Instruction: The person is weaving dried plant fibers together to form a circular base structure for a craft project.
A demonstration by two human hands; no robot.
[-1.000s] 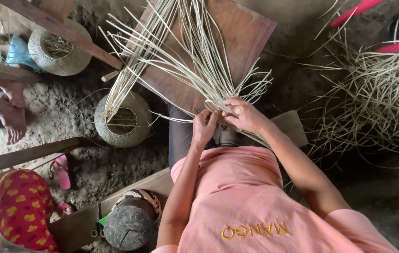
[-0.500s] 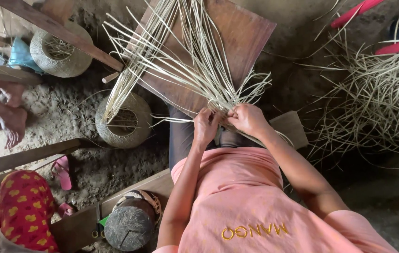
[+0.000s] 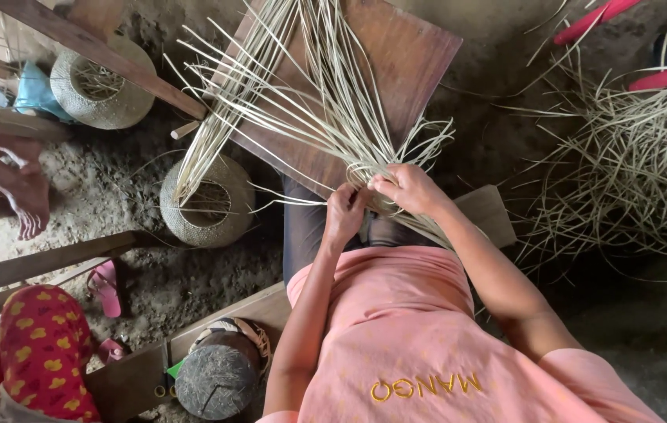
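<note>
Both hands meet at the middle of the scene, over the person's lap: the left hand (image 3: 344,213) is curled with its fingertips pinching the pale cane strips (image 3: 326,94), and the right hand (image 3: 409,190) is closed over the same strips just to its right, where they bunch together. From that gathered point the strips fan out far and to the left across a brown wooden board (image 3: 404,55) that lies tilted on the dirt floor (image 3: 114,180).

At the far right a big loose heap of cane (image 3: 631,164) sprawls on the ground, with red rods (image 3: 592,19) beyond it. Left of the board, a round woven basket (image 3: 207,205) stands upright on the floor, some strip ends dipping toward its mouth. A second woven basket (image 3: 101,86) sits farther left and farther away, partly under a slanted wooden beam (image 3: 99,55). Near the lower edge, a dark domed basket (image 3: 216,377) rests against a wooden plank (image 3: 134,376).

At the left edge another person's foot (image 3: 28,204) rests on the floor, and near the bottom left corner shows red cloth with yellow spots (image 3: 40,345). A pink sandal (image 3: 103,286) lies between them.
</note>
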